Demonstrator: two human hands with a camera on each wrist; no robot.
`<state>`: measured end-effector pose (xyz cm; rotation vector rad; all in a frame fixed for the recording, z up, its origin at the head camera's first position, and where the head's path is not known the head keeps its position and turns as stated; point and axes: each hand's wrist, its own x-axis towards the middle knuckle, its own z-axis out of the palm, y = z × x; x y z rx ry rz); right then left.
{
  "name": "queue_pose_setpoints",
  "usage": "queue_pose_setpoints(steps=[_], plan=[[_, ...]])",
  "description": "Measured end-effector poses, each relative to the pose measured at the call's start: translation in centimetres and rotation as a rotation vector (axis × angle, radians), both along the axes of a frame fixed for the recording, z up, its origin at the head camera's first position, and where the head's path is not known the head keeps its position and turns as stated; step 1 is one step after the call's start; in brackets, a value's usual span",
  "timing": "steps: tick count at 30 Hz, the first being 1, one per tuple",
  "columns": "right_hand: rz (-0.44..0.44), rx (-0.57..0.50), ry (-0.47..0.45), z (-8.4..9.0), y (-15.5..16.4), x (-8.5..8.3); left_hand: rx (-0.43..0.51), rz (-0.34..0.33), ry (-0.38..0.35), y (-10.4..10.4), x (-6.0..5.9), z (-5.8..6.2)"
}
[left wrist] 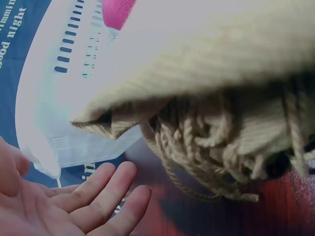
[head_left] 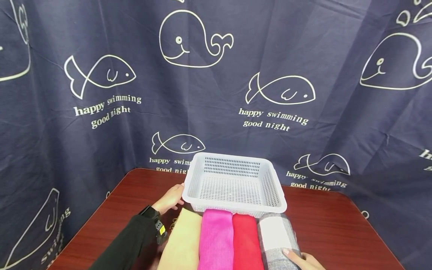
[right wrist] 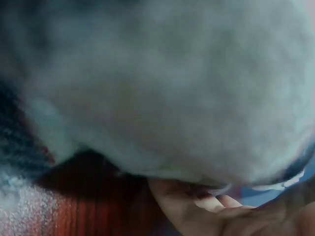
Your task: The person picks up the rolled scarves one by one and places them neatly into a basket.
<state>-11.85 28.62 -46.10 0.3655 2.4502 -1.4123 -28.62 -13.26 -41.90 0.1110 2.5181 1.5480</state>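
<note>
Reaches with the left hand to the left side of a white plastic basket on the far part of a red-brown desk, fingers relaxed and slightly spread. Touches a gray-and-white plaid cloth at near right with the right hand; cannot tell whether pinching with its fingers or merely resting them. In a row leftward, on the basket's near side: red cloth, magenta cloth, pale yellow cloth. Backed by a dark blue whale-and-fish curtain.
</note>
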Motion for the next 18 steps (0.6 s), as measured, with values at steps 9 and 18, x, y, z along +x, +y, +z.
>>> queue_pose_setpoints(steps=[9,18], plan=[[0.160,-0.261,-0.014,0.04,-0.25,-0.29,0.078,-0.072,-0.009,0.21,-0.02,0.01],[0.172,-0.302,0.023,-0.65,-0.33,-0.26,0.104,-0.078,-0.011,0.16,0.10,-0.03]])
